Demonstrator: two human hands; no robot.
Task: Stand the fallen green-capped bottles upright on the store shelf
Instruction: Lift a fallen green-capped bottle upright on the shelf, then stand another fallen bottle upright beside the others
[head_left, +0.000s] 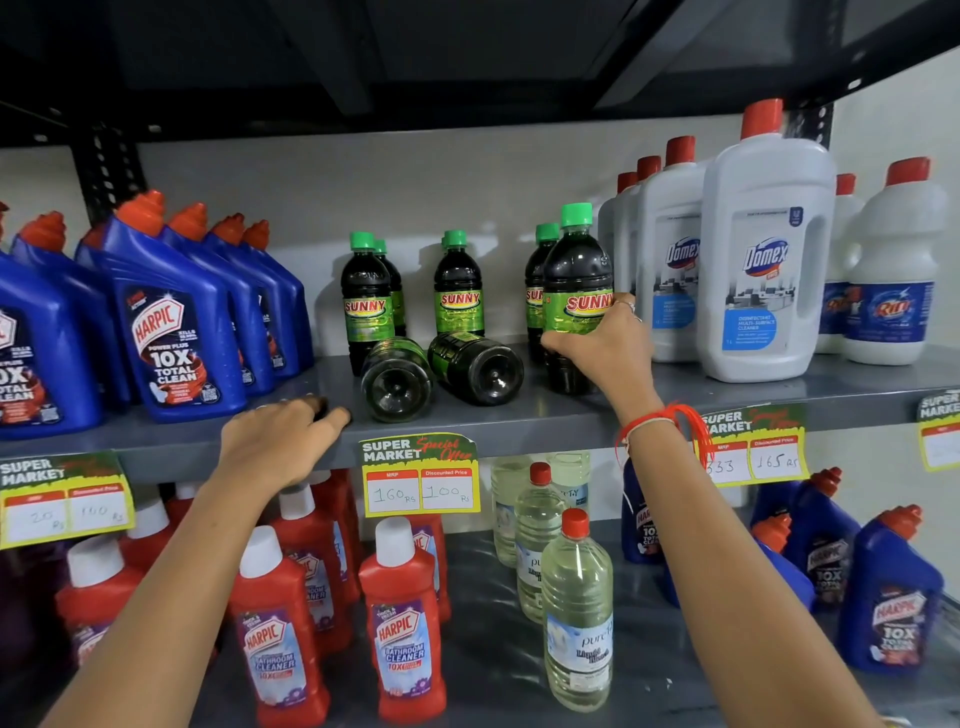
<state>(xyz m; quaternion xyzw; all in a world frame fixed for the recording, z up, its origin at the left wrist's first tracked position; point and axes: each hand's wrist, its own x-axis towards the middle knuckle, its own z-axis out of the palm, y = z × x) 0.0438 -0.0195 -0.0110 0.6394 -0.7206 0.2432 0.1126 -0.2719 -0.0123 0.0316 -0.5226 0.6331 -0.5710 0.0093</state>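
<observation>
Two dark green-labelled bottles lie on their sides on the grey shelf, bases toward me: the left fallen bottle and the right fallen bottle. Behind them stand several upright green-capped bottles. My right hand grips the lower part of an upright green-capped bottle at the right of the group. My left hand rests palm down on the shelf's front edge, left of the fallen bottles, holding nothing.
Blue Harpic bottles crowd the shelf's left; white Domex jugs stand at the right. Price tags hang on the shelf's front. The lower shelf holds red Harpic bottles and clear bottles.
</observation>
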